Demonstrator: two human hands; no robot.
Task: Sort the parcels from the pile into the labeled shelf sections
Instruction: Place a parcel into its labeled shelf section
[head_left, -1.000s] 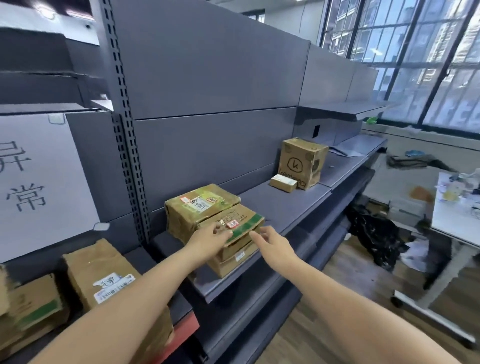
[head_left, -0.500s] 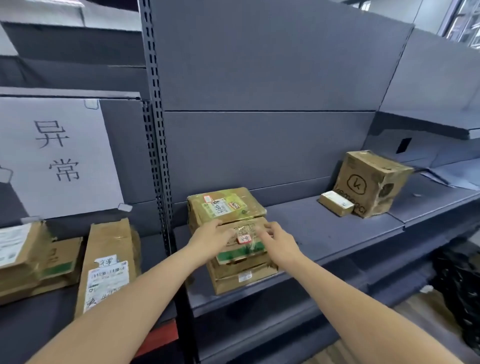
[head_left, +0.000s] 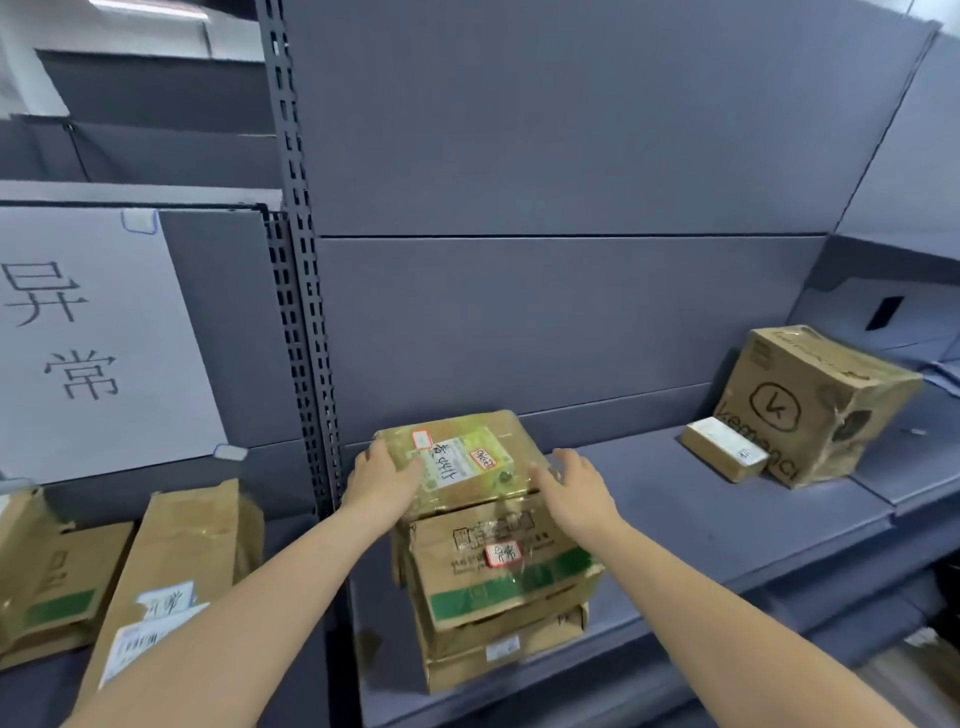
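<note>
Left hand (head_left: 387, 475) flat against the left side of the taped parcel (head_left: 462, 457), fingers spread and touching it. Right hand (head_left: 574, 488) spread wide at the parcel's right edge; whether touching or just beside, cannot tell. Parcel set toward the left rear of the shelf (head_left: 649, 519), close to the perforated upright (head_left: 301, 291), behind a green-striped box (head_left: 506, 566) stacked on a flatter box (head_left: 506, 649) at the front edge. Farther right, by the back panel, a large printed carton (head_left: 815, 405) with a small box (head_left: 724, 451) touching its left face. Left section: white paper sign (head_left: 88, 343) above leaning brown parcels (head_left: 171, 561).
</note>
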